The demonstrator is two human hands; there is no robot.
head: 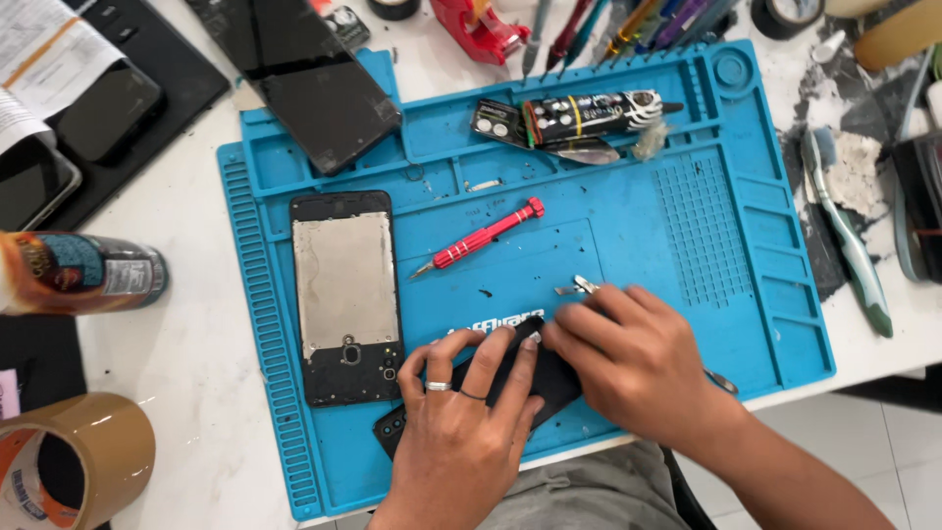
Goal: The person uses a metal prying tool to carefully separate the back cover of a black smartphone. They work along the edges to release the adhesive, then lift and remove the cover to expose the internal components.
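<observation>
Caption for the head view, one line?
Both hands, left hand and right hand, press on a black phone part on a blue repair mat.

- The black phone part (549,378) lay mostly hidden under the left hand (461,422) and right hand (628,368); only one corner and its middle showed.
- The metal tweezers (584,286) in the right hand showed just their tips; the rest was covered.
- The tape roll (69,461) was cut off by the left and bottom edges.
- The spray can (83,272) ran off the left edge.
- The pens and tools (628,25) at the top were cropped.
- Specks on the blue mat (608,226) were too small to identify.
</observation>
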